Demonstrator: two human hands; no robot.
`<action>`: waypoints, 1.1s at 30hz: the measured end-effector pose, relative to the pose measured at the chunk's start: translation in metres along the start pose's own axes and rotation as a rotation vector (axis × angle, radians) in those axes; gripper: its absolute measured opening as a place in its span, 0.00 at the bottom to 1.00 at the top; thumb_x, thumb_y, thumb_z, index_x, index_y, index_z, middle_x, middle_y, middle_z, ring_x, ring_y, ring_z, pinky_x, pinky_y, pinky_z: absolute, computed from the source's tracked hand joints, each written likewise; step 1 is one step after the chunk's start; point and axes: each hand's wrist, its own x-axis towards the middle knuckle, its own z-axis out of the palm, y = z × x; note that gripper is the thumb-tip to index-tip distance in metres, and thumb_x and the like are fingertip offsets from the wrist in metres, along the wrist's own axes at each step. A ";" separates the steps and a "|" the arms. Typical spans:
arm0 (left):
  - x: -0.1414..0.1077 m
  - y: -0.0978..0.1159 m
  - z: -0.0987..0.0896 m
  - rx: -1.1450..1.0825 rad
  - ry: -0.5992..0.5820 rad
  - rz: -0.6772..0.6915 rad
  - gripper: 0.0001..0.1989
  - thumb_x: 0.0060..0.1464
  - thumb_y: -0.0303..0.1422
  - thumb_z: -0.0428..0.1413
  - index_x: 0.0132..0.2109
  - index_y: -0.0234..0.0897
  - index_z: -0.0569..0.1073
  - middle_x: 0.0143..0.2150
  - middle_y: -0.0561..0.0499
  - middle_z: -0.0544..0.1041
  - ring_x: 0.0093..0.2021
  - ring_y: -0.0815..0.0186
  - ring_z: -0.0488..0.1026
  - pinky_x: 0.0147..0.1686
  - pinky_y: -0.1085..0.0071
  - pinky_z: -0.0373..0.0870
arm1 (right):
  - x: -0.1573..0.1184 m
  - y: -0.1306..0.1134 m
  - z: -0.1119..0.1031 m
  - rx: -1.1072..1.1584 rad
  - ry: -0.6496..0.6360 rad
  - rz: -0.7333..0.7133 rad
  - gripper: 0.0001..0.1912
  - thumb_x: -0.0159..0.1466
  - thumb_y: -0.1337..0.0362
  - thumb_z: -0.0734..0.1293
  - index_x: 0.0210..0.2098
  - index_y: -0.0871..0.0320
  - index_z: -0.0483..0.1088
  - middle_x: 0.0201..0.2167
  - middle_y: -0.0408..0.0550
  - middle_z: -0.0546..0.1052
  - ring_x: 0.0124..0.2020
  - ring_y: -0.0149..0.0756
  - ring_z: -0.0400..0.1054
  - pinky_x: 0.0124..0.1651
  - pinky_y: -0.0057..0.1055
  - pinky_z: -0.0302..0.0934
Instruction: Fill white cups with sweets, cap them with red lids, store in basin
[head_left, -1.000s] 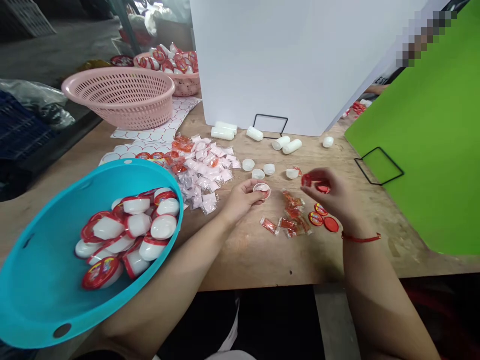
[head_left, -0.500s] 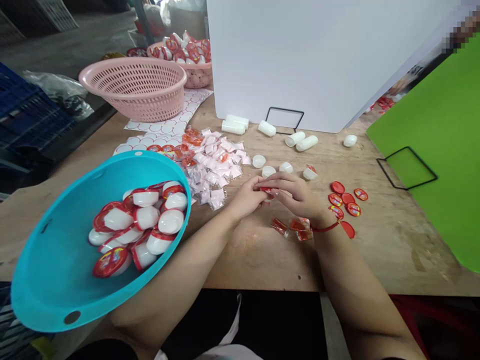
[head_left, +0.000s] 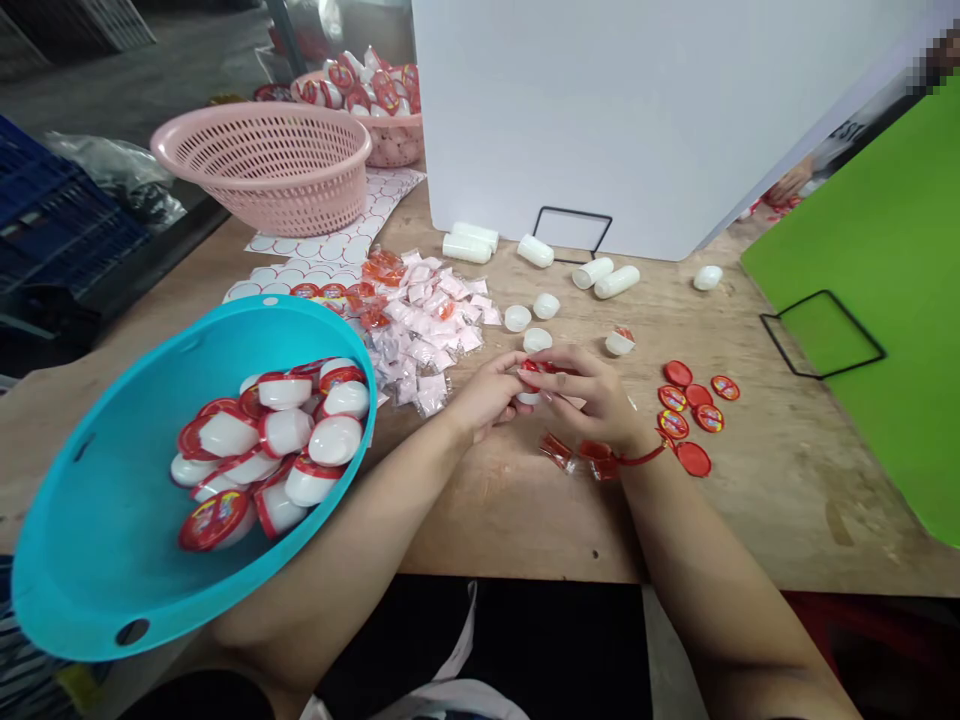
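My right hand (head_left: 596,402) has joined my left hand (head_left: 480,398) | fingers pinch red lid (head_left: 529,367) against white cup (head_left: 528,398) | closing seems underway

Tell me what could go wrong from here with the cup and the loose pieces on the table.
The red lid between the left hand and right hand might slip or seat crooked on the small cup.

The bracelet hangs right by the loose lids and could snag or shift one.

The open cups stand just beyond the fingers and might get knocked.
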 end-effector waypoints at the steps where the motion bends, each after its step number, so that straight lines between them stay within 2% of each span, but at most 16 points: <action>1: 0.000 0.001 0.000 -0.006 -0.003 0.002 0.20 0.45 0.26 0.60 0.48 0.41 0.77 0.28 0.54 0.76 0.21 0.76 0.69 0.20 0.82 0.52 | -0.001 0.002 0.000 -0.001 -0.005 -0.003 0.26 0.69 0.71 0.63 0.63 0.43 0.70 0.55 0.53 0.74 0.56 0.44 0.71 0.56 0.46 0.71; 5: -0.001 0.003 -0.001 -0.106 -0.065 0.039 0.18 0.45 0.23 0.59 0.45 0.36 0.79 0.29 0.52 0.76 0.26 0.76 0.72 0.25 0.83 0.60 | -0.005 0.012 0.004 -0.005 0.004 0.045 0.22 0.70 0.68 0.64 0.62 0.45 0.72 0.54 0.53 0.74 0.55 0.43 0.72 0.56 0.45 0.72; 9: 0.001 0.003 -0.004 -0.287 -0.179 0.080 0.20 0.44 0.22 0.56 0.46 0.34 0.80 0.38 0.48 0.80 0.35 0.72 0.75 0.32 0.79 0.68 | -0.007 0.017 0.005 0.025 0.024 0.119 0.20 0.72 0.65 0.63 0.60 0.45 0.74 0.53 0.53 0.75 0.54 0.42 0.72 0.57 0.46 0.71; 12: 0.001 0.002 -0.003 -0.363 -0.224 0.125 0.17 0.45 0.20 0.56 0.43 0.33 0.80 0.42 0.47 0.81 0.40 0.70 0.76 0.41 0.76 0.72 | -0.007 0.017 0.002 0.049 0.055 0.178 0.19 0.73 0.63 0.62 0.60 0.46 0.74 0.53 0.53 0.76 0.54 0.42 0.73 0.57 0.46 0.70; 15: 0.000 0.001 0.001 -0.386 -0.244 0.153 0.13 0.50 0.20 0.59 0.44 0.33 0.80 0.45 0.46 0.81 0.43 0.69 0.77 0.47 0.75 0.73 | -0.007 0.017 -0.002 0.059 0.080 0.199 0.19 0.71 0.60 0.65 0.60 0.47 0.74 0.52 0.53 0.76 0.54 0.43 0.73 0.58 0.47 0.69; 17: -0.002 0.001 0.003 -0.391 -0.215 0.151 0.12 0.53 0.22 0.61 0.45 0.33 0.80 0.45 0.47 0.80 0.43 0.70 0.77 0.49 0.74 0.74 | -0.007 0.017 -0.003 0.048 0.093 0.200 0.21 0.68 0.58 0.70 0.61 0.47 0.73 0.52 0.52 0.77 0.53 0.44 0.73 0.57 0.47 0.69; 21: -0.005 0.003 0.004 -0.336 -0.130 0.147 0.16 0.53 0.23 0.64 0.50 0.37 0.79 0.42 0.50 0.79 0.40 0.72 0.78 0.48 0.72 0.76 | -0.008 0.018 0.000 0.026 0.146 0.203 0.22 0.66 0.59 0.73 0.59 0.47 0.74 0.51 0.51 0.78 0.51 0.42 0.74 0.55 0.43 0.70; 25: -0.006 0.003 0.002 -0.282 -0.114 0.171 0.25 0.49 0.30 0.69 0.54 0.41 0.77 0.40 0.53 0.78 0.36 0.71 0.78 0.43 0.71 0.77 | -0.009 0.019 0.004 0.041 0.164 0.221 0.21 0.66 0.57 0.72 0.58 0.48 0.74 0.51 0.51 0.78 0.52 0.42 0.73 0.56 0.44 0.69; 29: -0.007 -0.001 0.003 -0.277 -0.100 0.239 0.29 0.43 0.33 0.73 0.54 0.41 0.76 0.37 0.54 0.78 0.36 0.70 0.78 0.37 0.75 0.76 | -0.007 0.015 0.006 0.064 0.109 0.281 0.26 0.64 0.51 0.73 0.59 0.51 0.73 0.54 0.54 0.78 0.56 0.47 0.72 0.59 0.48 0.67; 33: -0.006 -0.002 0.006 -0.264 -0.060 0.229 0.28 0.41 0.33 0.73 0.52 0.42 0.77 0.35 0.55 0.78 0.34 0.73 0.76 0.37 0.76 0.75 | -0.007 0.013 0.009 0.105 0.108 0.339 0.23 0.66 0.52 0.72 0.57 0.52 0.74 0.52 0.54 0.80 0.53 0.46 0.75 0.58 0.47 0.68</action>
